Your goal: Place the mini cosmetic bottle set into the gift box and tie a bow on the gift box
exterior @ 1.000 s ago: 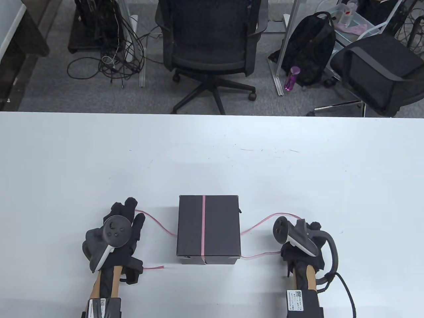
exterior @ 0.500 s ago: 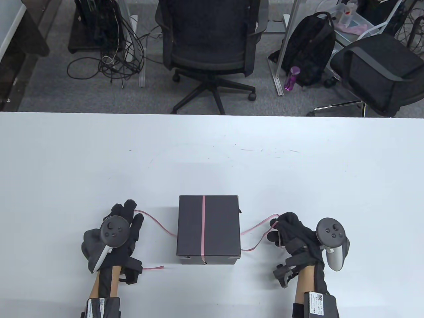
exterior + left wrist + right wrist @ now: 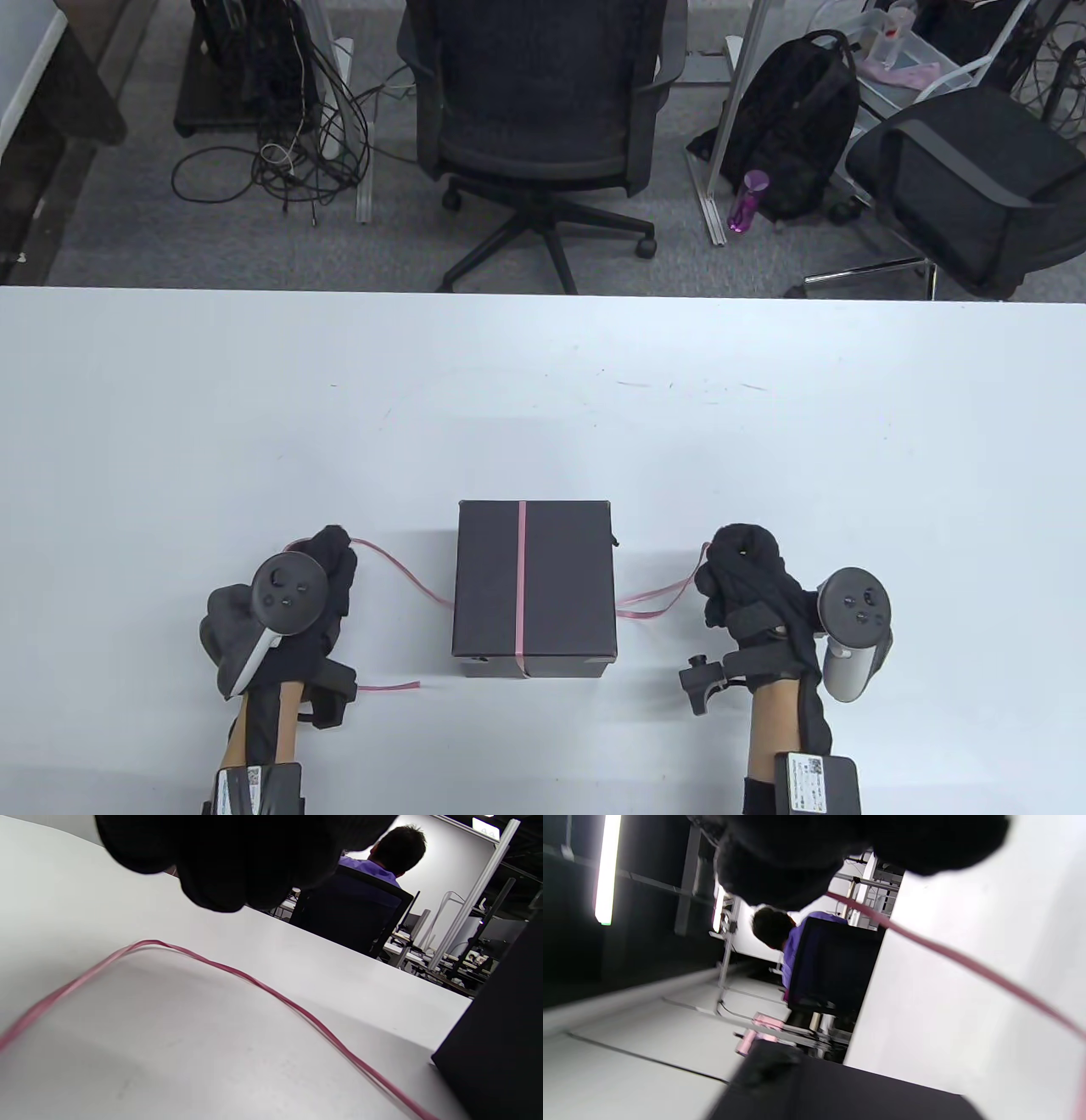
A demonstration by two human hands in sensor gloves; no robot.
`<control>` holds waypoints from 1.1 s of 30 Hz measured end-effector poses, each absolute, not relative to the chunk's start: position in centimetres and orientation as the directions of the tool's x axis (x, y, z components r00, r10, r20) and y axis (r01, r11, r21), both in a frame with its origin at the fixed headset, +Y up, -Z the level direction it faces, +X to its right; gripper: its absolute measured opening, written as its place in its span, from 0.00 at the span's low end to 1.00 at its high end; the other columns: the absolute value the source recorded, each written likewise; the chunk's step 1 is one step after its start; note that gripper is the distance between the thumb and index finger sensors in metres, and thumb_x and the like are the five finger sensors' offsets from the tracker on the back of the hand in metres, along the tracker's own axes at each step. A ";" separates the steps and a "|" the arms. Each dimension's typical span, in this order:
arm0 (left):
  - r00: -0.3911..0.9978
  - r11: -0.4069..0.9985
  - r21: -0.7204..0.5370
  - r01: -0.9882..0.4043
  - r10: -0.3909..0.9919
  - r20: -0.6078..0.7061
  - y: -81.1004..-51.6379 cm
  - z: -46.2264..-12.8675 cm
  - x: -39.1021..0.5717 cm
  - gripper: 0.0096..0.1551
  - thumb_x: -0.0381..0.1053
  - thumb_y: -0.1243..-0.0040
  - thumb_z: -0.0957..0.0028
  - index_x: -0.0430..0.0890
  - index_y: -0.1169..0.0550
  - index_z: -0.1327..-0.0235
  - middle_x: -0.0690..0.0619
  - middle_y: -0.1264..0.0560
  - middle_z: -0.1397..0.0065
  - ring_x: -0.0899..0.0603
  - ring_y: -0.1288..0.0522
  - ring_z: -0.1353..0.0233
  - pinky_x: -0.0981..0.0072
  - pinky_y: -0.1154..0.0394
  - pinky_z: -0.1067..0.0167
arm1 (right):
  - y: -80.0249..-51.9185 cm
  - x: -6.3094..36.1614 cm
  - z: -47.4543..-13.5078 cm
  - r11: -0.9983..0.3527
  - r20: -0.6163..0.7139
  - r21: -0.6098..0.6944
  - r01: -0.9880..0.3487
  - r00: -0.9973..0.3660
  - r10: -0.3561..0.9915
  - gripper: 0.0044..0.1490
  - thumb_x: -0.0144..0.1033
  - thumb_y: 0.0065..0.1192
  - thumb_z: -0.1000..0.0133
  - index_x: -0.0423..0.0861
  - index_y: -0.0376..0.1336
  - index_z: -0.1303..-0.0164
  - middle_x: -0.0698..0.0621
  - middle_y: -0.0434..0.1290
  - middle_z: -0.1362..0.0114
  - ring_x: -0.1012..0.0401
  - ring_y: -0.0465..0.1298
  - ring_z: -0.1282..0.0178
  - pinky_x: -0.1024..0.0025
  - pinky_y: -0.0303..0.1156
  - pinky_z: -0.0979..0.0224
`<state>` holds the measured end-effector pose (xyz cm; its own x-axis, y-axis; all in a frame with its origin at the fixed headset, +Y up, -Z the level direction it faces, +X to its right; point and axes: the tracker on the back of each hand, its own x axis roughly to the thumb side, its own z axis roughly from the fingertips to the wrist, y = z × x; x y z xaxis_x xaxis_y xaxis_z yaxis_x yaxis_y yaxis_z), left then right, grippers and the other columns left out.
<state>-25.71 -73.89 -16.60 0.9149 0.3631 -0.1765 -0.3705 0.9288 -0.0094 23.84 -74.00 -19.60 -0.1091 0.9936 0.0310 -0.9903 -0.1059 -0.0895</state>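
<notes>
A black gift box (image 3: 534, 586) stands closed near the table's front edge, with a pink ribbon (image 3: 521, 577) running over its lid from back to front. One ribbon end trails left to my left hand (image 3: 327, 564), whose curled fingers grip it. The other end (image 3: 657, 598) loops right to my right hand (image 3: 734, 569), also curled round it. In the left wrist view the ribbon (image 3: 263, 988) arcs over the table toward the box (image 3: 500, 1035). In the right wrist view the ribbon (image 3: 950, 955) runs out from under my fingers (image 3: 814, 853). The bottles are hidden.
A loose ribbon tail (image 3: 390, 686) lies by my left wrist. The white table (image 3: 543, 399) stretches far behind the box. Office chairs (image 3: 543, 102), cables and a backpack (image 3: 789, 127) stand on the floor beyond. A seated person (image 3: 382, 857) shows in the left wrist view.
My right hand turned over and closed round the right ribbon end, drawing its loop in. My left hand's fingers curled shut round the left end. The box stayed put.
</notes>
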 end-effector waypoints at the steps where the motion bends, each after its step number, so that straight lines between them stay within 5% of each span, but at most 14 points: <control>1: 0.921 0.934 -0.018 -0.358 0.350 -0.171 -73.8 -16.6 -25.8 0.25 0.55 0.49 0.36 0.51 0.25 0.28 0.50 0.22 0.32 0.39 0.18 0.40 0.45 0.22 0.39 | -74.0 23.8 -19.5 -0.056 0.048 -0.109 -0.993 -0.061 0.997 0.26 0.30 0.53 0.34 0.28 0.56 0.34 0.49 0.79 0.60 0.69 0.76 0.75 0.71 0.80 0.65; 6: 0.971 0.983 -0.104 -0.151 0.128 -0.200 -73.6 -16.7 -26.8 0.20 0.47 0.45 0.38 0.59 0.22 0.35 0.52 0.24 0.30 0.41 0.19 0.37 0.45 0.23 0.36 | -74.0 24.1 -19.3 0.189 0.115 -0.180 -0.965 0.170 0.979 0.25 0.27 0.49 0.34 0.35 0.54 0.28 0.46 0.79 0.52 0.65 0.79 0.67 0.67 0.81 0.57; 18: 0.910 0.789 -0.591 0.165 -0.352 -0.217 -78.2 -17.7 -27.2 0.42 0.42 0.35 0.45 0.70 0.39 0.22 0.48 0.36 0.16 0.40 0.27 0.25 0.40 0.27 0.29 | -75.1 24.6 -19.2 0.129 0.064 -0.225 -0.966 0.117 0.991 0.24 0.28 0.50 0.34 0.35 0.56 0.29 0.46 0.79 0.52 0.65 0.79 0.67 0.66 0.81 0.57; 25: 0.934 0.771 -0.625 0.124 -0.303 -0.189 -79.0 -17.6 -27.4 0.57 0.56 0.25 0.55 0.64 0.46 0.17 0.44 0.40 0.15 0.37 0.29 0.21 0.37 0.27 0.28 | -75.6 24.6 -19.2 0.123 0.038 -0.237 -0.964 0.117 0.992 0.24 0.28 0.50 0.34 0.34 0.56 0.29 0.45 0.79 0.52 0.65 0.79 0.67 0.66 0.81 0.57; 33: 0.939 0.846 -0.512 0.150 -0.284 -0.193 -78.7 -17.7 -26.6 0.41 0.64 0.30 0.55 0.58 0.30 0.27 0.53 0.32 0.20 0.42 0.25 0.26 0.39 0.27 0.29 | -75.6 24.5 -19.1 0.113 0.028 -0.245 -0.963 0.110 0.994 0.25 0.28 0.50 0.34 0.34 0.56 0.29 0.45 0.79 0.52 0.65 0.79 0.67 0.66 0.81 0.57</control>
<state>-26.59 -78.72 -17.69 0.9393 -0.2837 -0.1932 0.1503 0.8460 -0.5115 24.51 -75.62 -19.07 0.1099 0.9936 0.0277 -0.9629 0.1133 -0.2447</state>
